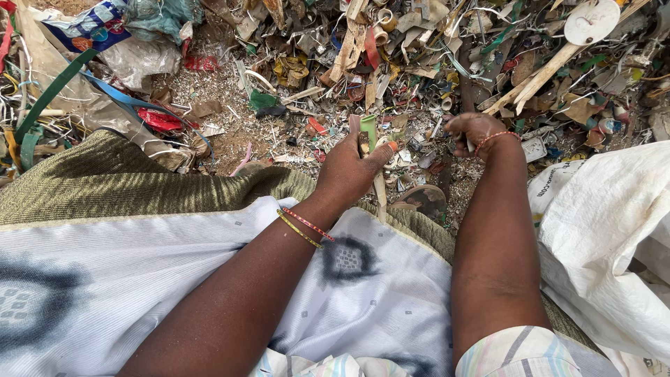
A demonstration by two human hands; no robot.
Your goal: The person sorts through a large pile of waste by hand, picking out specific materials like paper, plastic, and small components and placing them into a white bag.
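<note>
Head camera looks down over my lap, and I take the green strip (368, 131) as my landmark. My left hand (349, 171) holds that strip: thumb and fingers are closed around it together with a pale stick (380, 199) that runs down below the hand, so my left grip is clamped on the strip. Two thin bangles (304, 226), one red and one yellow, sit on the wrist below the strip. To the right of the strip, near it but apart, my right hand (474, 132) is curled with the fingers drawn in over something small and pale; I cannot tell what it is, nor whether that grip truly pinches it. A red beaded thread (497, 137) circles that wrist. Beyond the strip, farther from me, lies the scrap heap (391, 56), a thick mix of wood splinters, plastic bits, paper and ribbon on bare dirt. Up and to the right of the strip a white round lid (592, 21) rests on a long wooden slat (551, 70). Far left of the strip a green strap (52, 91) crosses crumpled plastic. Below the strip spread my olive cloth (139, 181) and my white patterned garment (174, 279). Right of the strip, beside my right forearm, sits a white woven sack (607, 230).
</note>
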